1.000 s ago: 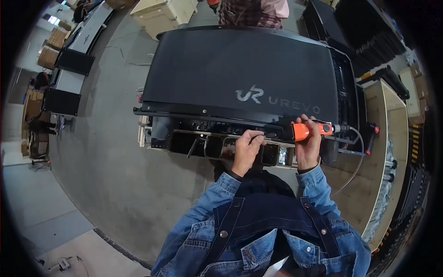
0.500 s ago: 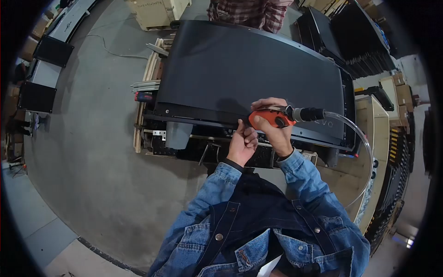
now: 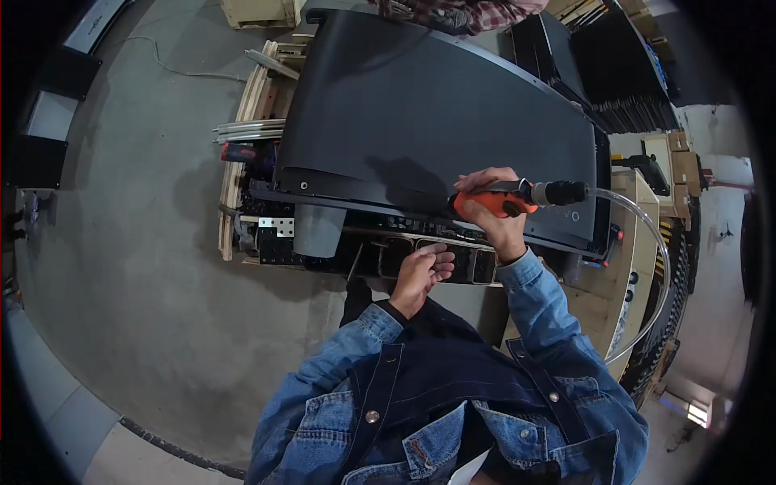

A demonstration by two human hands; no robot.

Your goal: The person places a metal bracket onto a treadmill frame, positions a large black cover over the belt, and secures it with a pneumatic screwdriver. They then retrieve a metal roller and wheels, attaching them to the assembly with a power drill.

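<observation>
We see our right hand [image 3: 493,212] wrapped tight around an orange power screwdriver [image 3: 495,202], fingers clamped on its body, holding it roughly level over the near edge of the black treadmill deck [image 3: 420,113]. The tool's dark rear coupling points toward the right edge of the deck, and a clear hose [image 3: 647,242] runs out of it and loops down past the right-hand side. Our left hand [image 3: 422,269] sits lower, just off the near edge, over the open frame [image 3: 380,250] with its row of dark compartments; its fingers are curled loosely together, and we cannot tell whether they pinch anything small. A grey block [image 3: 317,229] stands in the frame toward the near left corner, beside a perforated metal bracket [image 3: 281,227]. The deck rests on a wooden pallet [image 3: 242,129] whose slats show along the left edge. At the far edge stands another person in a plaid shirt [image 3: 461,12]. A wooden shelf [image 3: 638,267] flanks the right side.
</observation>
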